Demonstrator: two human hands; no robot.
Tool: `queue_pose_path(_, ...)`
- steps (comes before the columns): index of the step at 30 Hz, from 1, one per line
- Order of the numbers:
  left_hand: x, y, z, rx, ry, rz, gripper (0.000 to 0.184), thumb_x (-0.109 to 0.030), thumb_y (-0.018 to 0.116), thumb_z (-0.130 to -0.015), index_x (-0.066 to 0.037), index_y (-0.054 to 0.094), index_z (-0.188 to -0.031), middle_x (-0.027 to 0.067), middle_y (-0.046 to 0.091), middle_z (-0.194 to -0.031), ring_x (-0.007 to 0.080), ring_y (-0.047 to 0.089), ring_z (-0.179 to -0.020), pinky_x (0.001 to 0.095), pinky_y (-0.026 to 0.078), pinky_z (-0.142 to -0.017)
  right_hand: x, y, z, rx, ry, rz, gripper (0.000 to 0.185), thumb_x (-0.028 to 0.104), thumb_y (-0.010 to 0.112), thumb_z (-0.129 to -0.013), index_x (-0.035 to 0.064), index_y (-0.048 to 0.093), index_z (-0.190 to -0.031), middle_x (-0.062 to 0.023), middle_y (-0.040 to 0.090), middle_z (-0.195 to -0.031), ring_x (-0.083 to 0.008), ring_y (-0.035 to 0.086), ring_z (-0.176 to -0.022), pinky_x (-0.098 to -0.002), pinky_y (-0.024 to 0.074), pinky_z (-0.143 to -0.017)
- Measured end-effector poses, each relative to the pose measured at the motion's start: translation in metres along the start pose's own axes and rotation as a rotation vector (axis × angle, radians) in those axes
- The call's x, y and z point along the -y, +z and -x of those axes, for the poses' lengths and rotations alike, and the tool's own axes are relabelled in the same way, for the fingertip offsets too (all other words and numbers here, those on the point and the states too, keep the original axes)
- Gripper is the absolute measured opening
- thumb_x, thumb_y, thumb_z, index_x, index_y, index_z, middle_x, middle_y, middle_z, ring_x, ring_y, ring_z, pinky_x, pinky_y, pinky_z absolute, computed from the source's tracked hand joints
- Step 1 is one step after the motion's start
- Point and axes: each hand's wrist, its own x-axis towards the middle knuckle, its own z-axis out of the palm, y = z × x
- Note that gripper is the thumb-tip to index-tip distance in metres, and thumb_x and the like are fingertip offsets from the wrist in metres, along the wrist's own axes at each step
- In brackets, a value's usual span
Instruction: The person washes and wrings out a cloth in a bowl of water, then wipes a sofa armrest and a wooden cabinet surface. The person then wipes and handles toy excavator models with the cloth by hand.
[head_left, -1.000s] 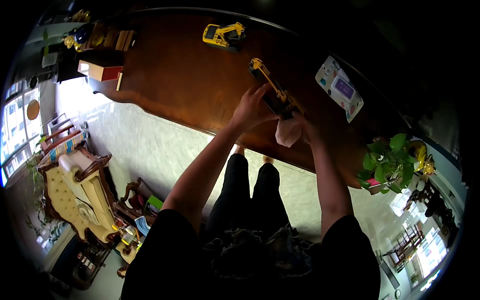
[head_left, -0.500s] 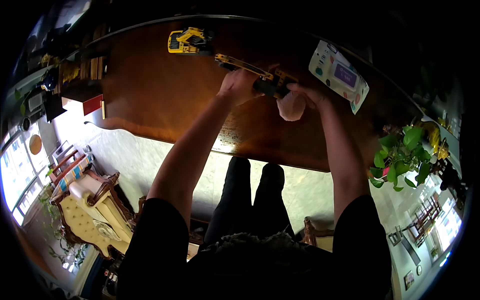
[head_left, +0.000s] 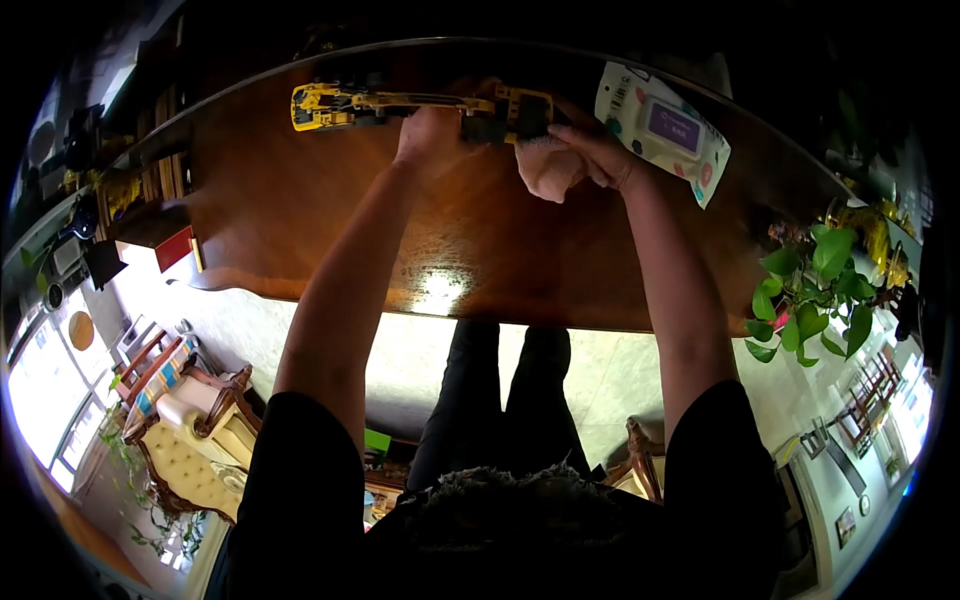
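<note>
My left hand (head_left: pixel 432 138) is wrapped round a yellow-and-black toy construction vehicle (head_left: pixel 527 110), which lies on its side with its long boom pointing left. In my right hand (head_left: pixel 597 152) is a crumpled pale wipe (head_left: pixel 550 170), pressed against or just beside the vehicle's right end; exact contact is hard to see. A second toy, a yellow excavator (head_left: pixel 318 107), stands on the table to the left, partly covered in view by the boom. Some fingers of both hands are hidden behind the toy.
The dark wooden table (head_left: pixel 330 220) has a raised far edge. A white wipes packet (head_left: pixel 672 130) with a purple label lies right of my right hand. A leafy potted plant (head_left: pixel 815 290) is at the right end, a red box (head_left: pixel 172 248) at the left.
Both hands have moved left and away from me with the toy vehicle and the wipe. The boom has swung level and now overlaps the excavator in view.
</note>
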Motion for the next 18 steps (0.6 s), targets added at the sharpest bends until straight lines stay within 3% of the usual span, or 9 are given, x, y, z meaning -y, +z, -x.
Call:
queue_pose_path(4, 0.002, -0.007, -0.014, -0.057, 0.006, 0.0, 0.077, -0.032, 0.083, -0.076, -0.035, 0.047, -0.144, -0.0014, 0.056, -0.138, 0.0272, 0.059, -0.121, 0.0425, 0.054, -0.097, -0.013, 0.003, 0.02, -0.178, 0.081, 0.107, 0.07, 0.031, 0.069, -0.093, 0.0106, 0.04, -0.153, -0.0117, 0.062, -0.13, -0.0182, 0.061, -0.116, -0.0312, 0.0513, -0.096)
queue_pose_path(6, 0.008, -0.004, -0.02, -0.051, -0.003, -0.014, 0.084, -0.036, 0.083, -0.074, -0.034, 0.043, -0.148, 0.0052, 0.055, -0.14, 0.0326, 0.058, -0.123, 0.0443, 0.053, -0.098, -0.013, 0.019, 0.052, -0.137, -0.098, -0.066, 0.058, 0.03, 0.066, -0.096, 0.0072, 0.049, -0.146, -0.0103, 0.065, -0.12, -0.0156, 0.065, -0.106, -0.0301, 0.0554, -0.087)
queue_pose_path(8, 0.013, -0.002, -0.023, -0.04, -0.009, -0.001, 0.084, -0.035, 0.083, -0.074, -0.035, 0.043, -0.148, 0.0057, 0.056, -0.14, 0.0332, 0.058, -0.122, 0.0444, 0.053, -0.097, -0.054, 0.014, 0.083, -0.302, 0.165, -0.297, 0.046, 0.028, 0.061, -0.1, 0.0056, 0.056, -0.139, -0.0091, 0.065, -0.122, -0.0156, 0.064, -0.107, -0.0302, 0.0552, -0.088)
queue_pose_path(10, 0.014, 0.0, -0.025, -0.031, -0.022, 0.008, 0.084, -0.034, 0.083, -0.074, -0.035, 0.044, -0.148, 0.0062, 0.056, -0.139, 0.0339, 0.058, -0.122, 0.0445, 0.053, -0.097, -0.098, 0.014, 0.104, -0.306, 0.163, -0.481, 0.042, 0.03, 0.058, -0.102, 0.0056, 0.057, -0.136, -0.0082, 0.065, -0.124, -0.0165, 0.064, -0.109, -0.0299, 0.0532, -0.093)
queue_pose_path(16, 0.012, 0.004, -0.032, -0.027, -0.048, 0.015, 0.083, -0.03, 0.084, -0.074, -0.034, 0.046, -0.147, 0.0074, 0.056, -0.14, 0.0341, 0.059, -0.121, 0.0443, 0.053, -0.097, -0.103, 0.056, 0.15, -0.44, 0.109, -0.481, 0.042, 0.034, 0.053, -0.104, 0.0038, 0.06, -0.132, -0.0066, 0.066, -0.123, -0.0165, 0.064, -0.109, -0.0314, 0.051, -0.097)
queue_pose_path(18, 0.019, 0.012, -0.036, 0.007, -0.035, 0.115, 0.082, -0.027, 0.084, -0.074, -0.03, 0.047, -0.147, 0.0077, 0.058, -0.138, 0.0347, 0.059, -0.121, 0.0436, 0.052, -0.099, -0.102, 0.061, 0.158, -0.382, 0.082, -0.525, 0.041, 0.033, 0.051, -0.105, 0.0037, 0.062, -0.131, -0.0074, 0.066, -0.123, -0.0174, 0.064, -0.109, -0.0318, 0.0519, -0.096)
